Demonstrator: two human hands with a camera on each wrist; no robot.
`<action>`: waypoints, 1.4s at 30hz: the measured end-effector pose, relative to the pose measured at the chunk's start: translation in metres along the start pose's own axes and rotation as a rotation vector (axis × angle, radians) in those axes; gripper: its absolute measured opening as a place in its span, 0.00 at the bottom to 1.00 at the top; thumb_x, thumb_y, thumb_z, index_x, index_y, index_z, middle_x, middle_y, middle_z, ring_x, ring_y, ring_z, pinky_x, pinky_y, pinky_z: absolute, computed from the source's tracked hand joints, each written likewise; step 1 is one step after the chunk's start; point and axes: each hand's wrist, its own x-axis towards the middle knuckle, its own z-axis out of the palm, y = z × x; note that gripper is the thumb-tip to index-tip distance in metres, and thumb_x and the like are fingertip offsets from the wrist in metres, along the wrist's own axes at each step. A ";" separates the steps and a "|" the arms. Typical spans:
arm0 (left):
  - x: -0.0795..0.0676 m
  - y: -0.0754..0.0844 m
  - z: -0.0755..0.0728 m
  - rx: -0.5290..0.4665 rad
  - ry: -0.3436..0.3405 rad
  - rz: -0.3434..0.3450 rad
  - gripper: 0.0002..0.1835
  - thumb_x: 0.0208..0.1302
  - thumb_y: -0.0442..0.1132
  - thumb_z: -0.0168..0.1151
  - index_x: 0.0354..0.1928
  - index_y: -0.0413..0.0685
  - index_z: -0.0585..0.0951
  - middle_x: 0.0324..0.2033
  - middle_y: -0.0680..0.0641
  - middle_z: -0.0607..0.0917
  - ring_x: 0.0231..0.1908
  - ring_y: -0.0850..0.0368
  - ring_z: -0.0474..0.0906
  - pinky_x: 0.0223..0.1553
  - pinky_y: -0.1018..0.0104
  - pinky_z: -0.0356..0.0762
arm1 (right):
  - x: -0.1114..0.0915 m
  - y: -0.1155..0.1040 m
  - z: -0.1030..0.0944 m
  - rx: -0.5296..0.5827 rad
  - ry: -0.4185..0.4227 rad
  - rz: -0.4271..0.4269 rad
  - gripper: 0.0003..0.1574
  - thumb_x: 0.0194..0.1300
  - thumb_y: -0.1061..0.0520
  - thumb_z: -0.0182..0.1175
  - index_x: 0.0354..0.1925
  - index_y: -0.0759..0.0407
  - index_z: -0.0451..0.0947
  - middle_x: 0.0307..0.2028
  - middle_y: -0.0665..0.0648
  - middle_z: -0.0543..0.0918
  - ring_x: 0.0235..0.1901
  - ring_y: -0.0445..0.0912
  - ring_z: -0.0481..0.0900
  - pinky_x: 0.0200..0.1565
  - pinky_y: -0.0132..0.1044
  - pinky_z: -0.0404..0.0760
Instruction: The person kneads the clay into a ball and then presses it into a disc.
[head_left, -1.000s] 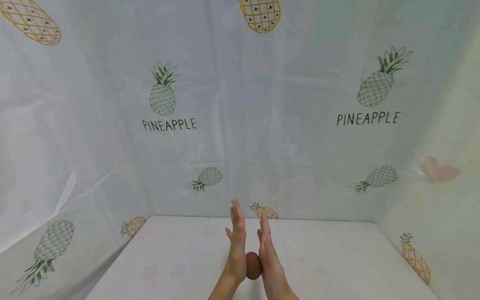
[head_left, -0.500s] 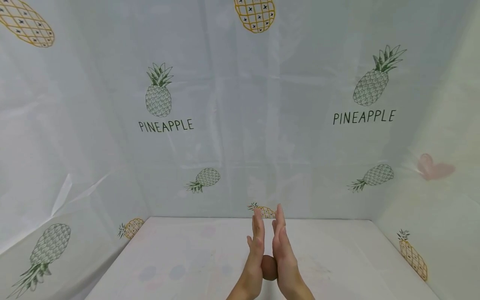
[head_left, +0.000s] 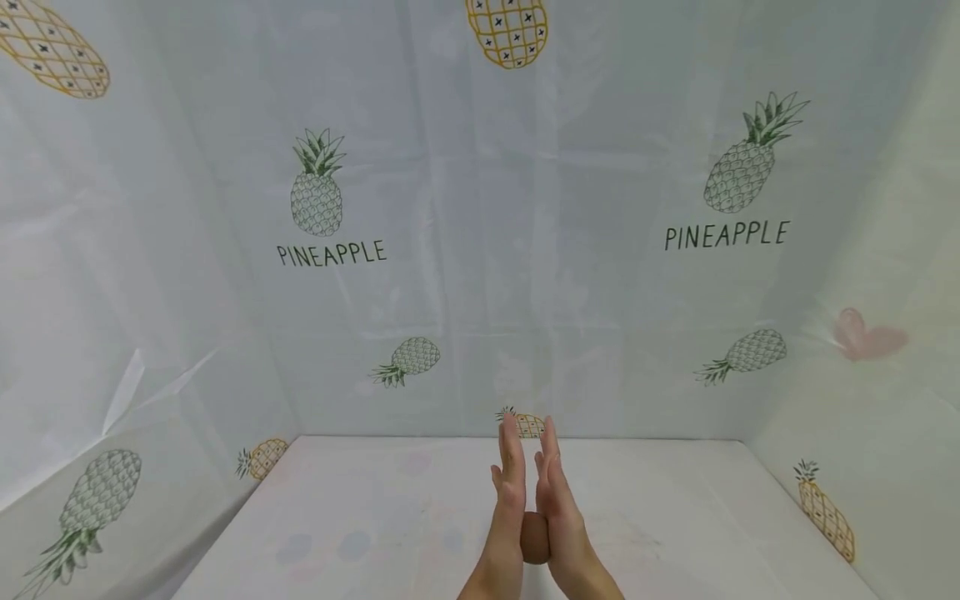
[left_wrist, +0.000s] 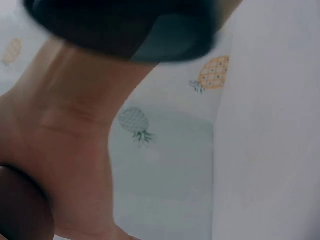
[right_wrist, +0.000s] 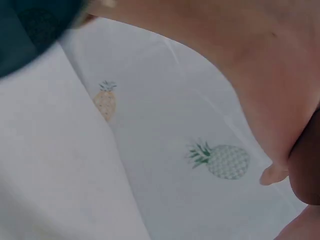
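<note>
A smooth brown ball (head_left: 535,539) with a clay-like look is pressed between the heels of both palms. My left hand (head_left: 508,500) stands upright along its left side, fingers straight and pointing away from me. Facing it, my right hand (head_left: 561,508) bears on the ball from the right, its fingers straight too. A narrow gap shows between the two sets of fingers. In the left wrist view the ball (left_wrist: 22,207) lies dark against the palm at the lower left corner. The right wrist view has part of the ball (right_wrist: 307,165) at its right edge.
Beneath the hands is a white table (head_left: 360,492) with faint bluish and pink stains. A pale curtain (head_left: 480,250) printed with pineapples hangs behind it and along both sides.
Both hands and the ball have shifted right over the table. The palms slid against each other: left fingertips reached farther at first, then the right; now they are nearly level.
</note>
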 end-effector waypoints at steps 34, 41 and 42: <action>0.007 -0.026 0.012 0.045 -0.064 0.236 0.33 0.85 0.41 0.21 0.86 0.57 0.29 0.84 0.55 0.23 0.82 0.53 0.14 0.64 0.33 -0.01 | -0.004 -0.020 -0.008 -0.038 0.101 -0.090 0.33 0.85 0.36 0.15 0.82 0.18 0.25 0.83 0.38 0.23 0.82 0.52 0.17 0.69 0.80 0.19; 0.003 -0.016 0.008 0.008 -0.059 0.157 0.33 0.85 0.44 0.19 0.85 0.67 0.30 0.84 0.62 0.24 0.81 0.61 0.14 0.69 0.61 0.00 | 0.001 -0.006 -0.012 0.030 -0.015 -0.032 0.34 0.84 0.33 0.14 0.82 0.21 0.20 0.82 0.40 0.17 0.81 0.59 0.13 0.69 0.79 0.17; 0.003 -0.015 0.007 0.005 -0.045 0.133 0.32 0.85 0.46 0.18 0.85 0.69 0.30 0.84 0.64 0.25 0.81 0.63 0.14 0.69 0.57 -0.01 | 0.001 -0.004 -0.011 0.035 -0.027 -0.022 0.34 0.84 0.33 0.14 0.82 0.20 0.20 0.82 0.41 0.16 0.81 0.59 0.14 0.70 0.78 0.17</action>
